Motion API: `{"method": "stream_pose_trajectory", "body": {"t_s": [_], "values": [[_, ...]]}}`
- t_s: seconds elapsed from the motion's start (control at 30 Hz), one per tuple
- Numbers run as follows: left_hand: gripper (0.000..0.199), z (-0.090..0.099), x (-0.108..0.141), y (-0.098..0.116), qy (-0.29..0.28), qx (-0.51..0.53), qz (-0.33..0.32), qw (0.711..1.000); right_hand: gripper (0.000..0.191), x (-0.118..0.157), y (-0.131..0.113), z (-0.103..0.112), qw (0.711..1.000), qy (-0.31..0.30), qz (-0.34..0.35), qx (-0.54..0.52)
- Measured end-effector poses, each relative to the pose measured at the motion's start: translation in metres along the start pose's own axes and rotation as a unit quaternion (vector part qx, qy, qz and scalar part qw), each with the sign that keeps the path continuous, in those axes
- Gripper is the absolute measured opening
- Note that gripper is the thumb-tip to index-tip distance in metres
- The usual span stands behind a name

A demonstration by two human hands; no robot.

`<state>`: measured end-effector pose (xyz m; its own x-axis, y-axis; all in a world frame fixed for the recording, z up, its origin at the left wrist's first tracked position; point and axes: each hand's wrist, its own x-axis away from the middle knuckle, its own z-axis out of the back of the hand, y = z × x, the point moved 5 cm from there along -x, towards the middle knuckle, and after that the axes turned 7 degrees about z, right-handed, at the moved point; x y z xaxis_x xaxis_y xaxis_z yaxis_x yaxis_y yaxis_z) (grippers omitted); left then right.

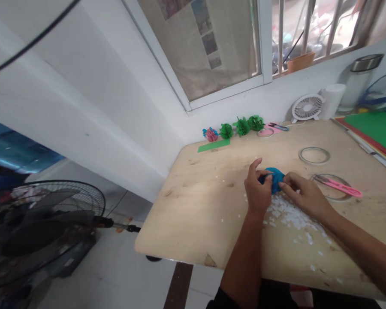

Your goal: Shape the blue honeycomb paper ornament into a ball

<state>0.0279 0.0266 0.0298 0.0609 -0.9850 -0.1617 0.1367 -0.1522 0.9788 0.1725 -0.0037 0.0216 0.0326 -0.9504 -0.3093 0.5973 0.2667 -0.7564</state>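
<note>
Both hands meet at a blue paper piece (274,179) held a little above the wooden table. My left hand (257,189) pinches its left side between thumb and fingers, the index finger raised. From the right, my right hand (300,191) has its fingertips closed on the other edge. The paper looks layered and rounded; its far side is partly covered by fingers. Below the hands lies a scatter of small white paper bits (289,214). Just right of my right hand, a pink-handled cutting tool (342,186) rests across a metal ring (336,198).
Along the wall stand several green paper balls (242,126) and a pink-and-blue one (211,134), behind a green paper strip (214,146). Another ring (314,155), a small white fan (308,107) and coloured sheets (378,131) are at right. A floor fan (48,227) stands left of the table (186,214).
</note>
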Motion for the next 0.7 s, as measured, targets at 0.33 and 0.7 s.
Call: {"method": "stream_pose_trajectory", "body": {"t_s": [0.33,0.7], "values": [[0.046,-0.001,0.004,0.002,0.027,-0.043,-0.018,0.999,0.027,0.003,0.003,-0.002,0.999,-0.013,0.015,-0.03],[0.035,-0.006,0.011,0.007,0.034,-0.09,-0.124,0.988,0.035,0.003,0.022,-0.013,0.959,-0.019,-0.103,-0.264]]}}
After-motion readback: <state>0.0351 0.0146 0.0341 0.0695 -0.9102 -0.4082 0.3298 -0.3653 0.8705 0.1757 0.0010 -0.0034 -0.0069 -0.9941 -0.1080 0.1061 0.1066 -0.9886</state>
